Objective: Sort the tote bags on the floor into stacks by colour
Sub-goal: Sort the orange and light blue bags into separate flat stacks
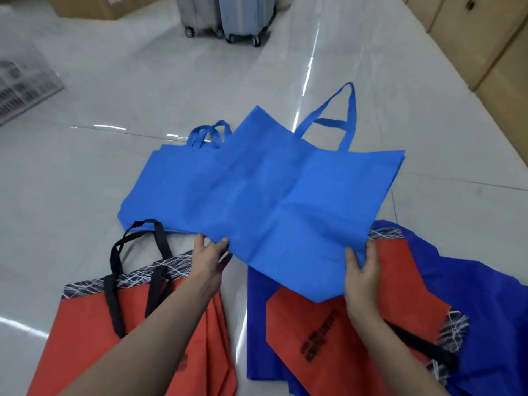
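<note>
A: Where was the light blue tote bag (285, 195) when you stopped?

B: You had it by its bottom edge, both hands pinching the cloth. Your left hand (210, 257) had its grip clamped on the near left corner, at about seven o'clock on the bag. Your right hand (361, 267) was closed on the near right edge, at about five o'clock. The far end with the handles pointed to one o'clock from you.

A: And the stack it belongs on?

B: The blue stack (160, 190) lay on the floor (85, 167) at about eleven o'clock from your hands, and the held bag already overlapped its right part. The bag sat skewed, though: its long axis ran from seven to one o'clock, while the stack lay squarer to you, its handles straight toward twelve.

A: So which hand mattered?

B: I judged the left one, since it was nearer the stack, just beside its near edge. The move would have turned on swinging the bag's far end round toward eleven o'clock, with your right hand carrying the longer way across.

A: Anything underneath?

B: An orange bag (328, 324) lay on a dark blue bag (485, 295) at five o'clock, under your right hand; I couldn't tell whether your fingers touched it. The orange stack (94, 338) with black handles was at seven o'clock, under your left forearm.
</note>
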The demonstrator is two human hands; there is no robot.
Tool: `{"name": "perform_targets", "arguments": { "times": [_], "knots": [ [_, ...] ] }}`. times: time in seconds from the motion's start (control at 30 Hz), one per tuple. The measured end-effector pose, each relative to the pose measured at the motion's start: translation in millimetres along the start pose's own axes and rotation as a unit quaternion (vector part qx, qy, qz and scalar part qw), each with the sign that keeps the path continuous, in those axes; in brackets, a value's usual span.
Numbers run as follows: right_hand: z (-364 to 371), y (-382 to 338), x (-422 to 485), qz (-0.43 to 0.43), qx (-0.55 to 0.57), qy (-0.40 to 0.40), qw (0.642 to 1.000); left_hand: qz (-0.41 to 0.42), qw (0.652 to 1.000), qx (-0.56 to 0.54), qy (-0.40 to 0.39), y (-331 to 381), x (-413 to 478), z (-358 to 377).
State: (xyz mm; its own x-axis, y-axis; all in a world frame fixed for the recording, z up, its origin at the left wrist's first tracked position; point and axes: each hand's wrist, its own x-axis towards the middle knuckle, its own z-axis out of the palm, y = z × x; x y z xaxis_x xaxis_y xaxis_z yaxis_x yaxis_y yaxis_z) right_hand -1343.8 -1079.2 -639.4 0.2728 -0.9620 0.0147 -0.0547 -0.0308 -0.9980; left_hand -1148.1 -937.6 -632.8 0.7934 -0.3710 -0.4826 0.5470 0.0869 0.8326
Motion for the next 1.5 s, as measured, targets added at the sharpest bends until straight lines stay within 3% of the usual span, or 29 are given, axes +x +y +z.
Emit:
{"name": "perform_targets", "arguments": {
  "times": [0.1, 0.17, 0.2, 0.27, 0.37, 0.43, 0.5, 0.57, 0.67, 0.8, 0.87, 1.0, 1.1, 1.2, 1.3, 1.4, 1.5],
  "knots": [
    [63.0, 5.8, 48.2, 0.018, 0.019, -0.048, 0.999, 0.02, 0.998, 0.059, 0.025, 18.6, 28.7, -21.6],
    [107.6, 7.8, 70.8, 0.04, 0.038, -0.077, 0.996, 0.053, 0.978, 0.199, 0.034, 17.5, 42.8, -44.3],
    [129.3, 8.0, 78.6, 0.047, 0.044, -0.09, 0.994, 0.085, 0.951, 0.296, 0.036, 11.6, 48.1, -58.5],
    [168.8, 11.6, 89.7, 0.061, 0.046, -0.125, 0.989, 0.12, 0.857, 0.5, 0.027, -9.9, 53.0, -89.2],
    [209.6, 36.4, 101.6, 0.134, 0.033, -0.166, 0.977, 0.072, 0.735, 0.675, -0.003, -48.1, 50.0, -125.0],
    [222.9, 56.9, 106.7, 0.224, 0.008, -0.143, 0.964, 0.073, 0.695, 0.715, -0.003, -65.9, 48.4, -135.9],
    [227.7, 70.6, 107.1, 0.258, -0.016, -0.11, 0.96, 0.076, 0.687, 0.723, 0.001, -68.9, 49.1, -136.4],
    [231.8, 79.1, 105.6, 0.223, -0.029, -0.137, 0.965, 0.064, 0.685, 0.726, -0.002, -67.5, 50.4, -135.1],
    [232.8, 75.8, 102.9, 0.187, -0.064, -0.25, 0.948, 0.045, 0.683, 0.728, -0.014, -65.1, 50.9, -132.9],
    [201.4, 59.6, 104.5, 0.143, -0.127, -0.193, 0.962, 0.024, 0.669, 0.743, -0.014, -56.8, 49.9, -124.0],
    [170.5, 50.1, 95.9, 0.118, -0.143, -0.216, 0.959, 0.022, 0.67, 0.742, 0.01, -52.5, 45.8, -113.5],
    [87.0, 42.0, 63.1, 0.07, -0.198, -0.28, 0.937, 0.128, 0.662, 0.737, 0.048, -56.5, 17.6, -74.4],
    [10.1, 44.7, 39.0, 0.059, -0.219, -0.217, 0.949, 0.188, 0.716, 0.671, -0.039, -72.2, -4.0, -35.1],
    [-68.8, 48.2, 3.7, 0.089, -0.246, -0.062, 0.963, 0.134, 0.794, 0.58, -0.121, -96.7, -24.3, 2.6],
    [-126.2, 55.1, -32.6, 0.123, -0.303, 0.057, 0.943, 0.052, 0.855, 0.505, -0.109, -117.4, -38.4, 26.1],
    [-150.6, 65.0, -51.1, 0.142, -0.355, 0.079, 0.921, 0.001, 0.87, 0.484, -0.092, -133.1, -43.4, 32.7],
    [-151.3, 72.6, -61.3, 0.164, -0.438, 0.016, 0.884, -0.027, 0.858, 0.506, -0.076, -145.5, -47.2, 32.5]
  ]
}}
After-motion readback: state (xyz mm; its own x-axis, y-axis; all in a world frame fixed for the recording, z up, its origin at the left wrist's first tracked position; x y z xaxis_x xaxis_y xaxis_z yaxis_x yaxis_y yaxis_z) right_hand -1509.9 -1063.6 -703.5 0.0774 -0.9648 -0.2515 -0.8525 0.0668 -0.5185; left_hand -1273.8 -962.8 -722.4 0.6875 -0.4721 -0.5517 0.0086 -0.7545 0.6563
